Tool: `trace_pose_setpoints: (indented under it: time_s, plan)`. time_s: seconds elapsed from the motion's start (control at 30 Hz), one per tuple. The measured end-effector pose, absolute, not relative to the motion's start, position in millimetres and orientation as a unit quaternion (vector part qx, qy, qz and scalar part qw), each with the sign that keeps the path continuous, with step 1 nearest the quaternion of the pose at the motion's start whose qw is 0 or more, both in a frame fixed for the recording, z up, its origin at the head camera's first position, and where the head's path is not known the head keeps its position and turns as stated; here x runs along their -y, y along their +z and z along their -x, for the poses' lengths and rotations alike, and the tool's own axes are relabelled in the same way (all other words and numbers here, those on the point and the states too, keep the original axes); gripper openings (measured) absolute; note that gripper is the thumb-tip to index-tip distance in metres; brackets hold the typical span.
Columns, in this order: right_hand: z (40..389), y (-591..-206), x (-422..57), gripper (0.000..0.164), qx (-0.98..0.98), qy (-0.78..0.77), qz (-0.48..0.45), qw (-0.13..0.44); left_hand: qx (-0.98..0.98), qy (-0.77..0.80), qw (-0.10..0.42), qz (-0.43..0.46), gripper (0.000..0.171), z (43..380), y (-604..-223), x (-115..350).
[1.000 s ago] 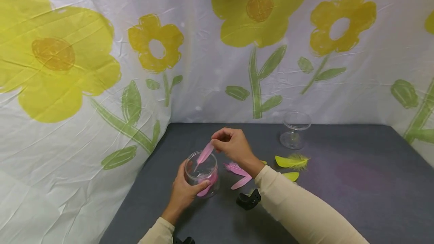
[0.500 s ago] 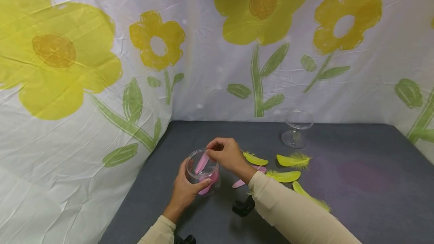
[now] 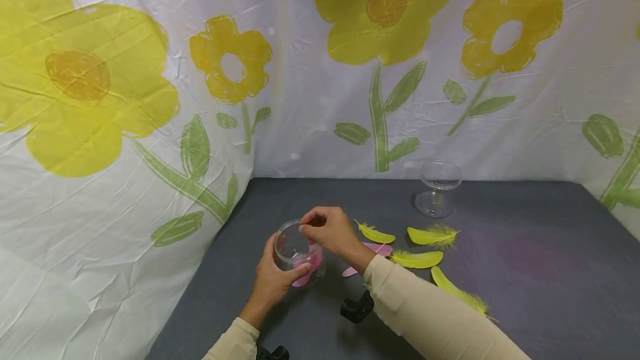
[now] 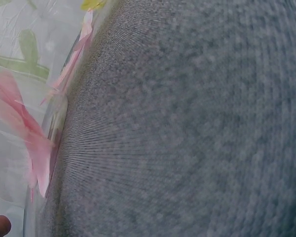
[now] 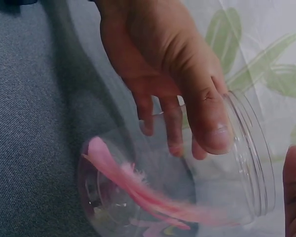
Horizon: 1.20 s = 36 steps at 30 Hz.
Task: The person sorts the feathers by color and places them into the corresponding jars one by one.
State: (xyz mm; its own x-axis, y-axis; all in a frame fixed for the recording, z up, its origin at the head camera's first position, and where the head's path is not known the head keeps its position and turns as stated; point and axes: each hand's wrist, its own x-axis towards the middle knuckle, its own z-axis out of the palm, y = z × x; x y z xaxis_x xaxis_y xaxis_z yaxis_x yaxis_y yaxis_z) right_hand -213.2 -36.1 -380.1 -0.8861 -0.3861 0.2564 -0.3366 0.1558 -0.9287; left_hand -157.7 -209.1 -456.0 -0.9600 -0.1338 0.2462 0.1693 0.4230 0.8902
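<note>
My left hand (image 3: 272, 279) grips a clear jar (image 3: 299, 261) around its side, thumb at the front and fingers behind. Pink feathers (image 3: 315, 260) lie inside it; in the right wrist view one pink feather (image 5: 153, 200) is blurred along the jar's lower wall. Tilted, the jar has its uncovered mouth towards my right hand (image 3: 331, 232), whose loosely bent fingers hover at the rim with no feather showing between them. At the right wrist view's edge, my right thumb (image 5: 295, 180) stands apart from a fingertip. The left wrist view catches pink feathers (image 4: 37, 148) through the jar wall.
Right of the jar, pink feathers (image 3: 378, 249) lie partly behind my right wrist. Several yellow feathers (image 3: 419, 260) are spread further right on the dark grey tabletop (image 3: 550, 293). A clear footed stand (image 3: 434, 204) is at the back, before a flower-printed cloth (image 3: 300, 99).
My right hand has come down and left to the jar's mouth and let go of the pink feather, which has dropped inside. The left hand keeps its hold on the jar.
</note>
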Motion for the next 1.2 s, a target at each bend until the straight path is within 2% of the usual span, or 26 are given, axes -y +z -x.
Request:
trace_pose_setpoints:
  time_s: [0.53,0.93,1.2]
  plan:
    - [210.3,-362.9,6.9,0.014,-0.691,-0.666,0.279,0.020,0.834,-0.532,0.145,0.008,0.100,159.0,-458.0,210.2]
    - [209.9,-340.4,-36.2,0.013,-0.653,-0.704,0.280,-0.009,0.827,-0.542,0.150,0.006,0.100,158.8,-456.8,208.8]
    - [216.4,-339.8,-71.7,0.017,-0.658,-0.706,0.260,-0.044,0.833,-0.535,0.142,0.009,0.101,158.3,-456.6,208.7]
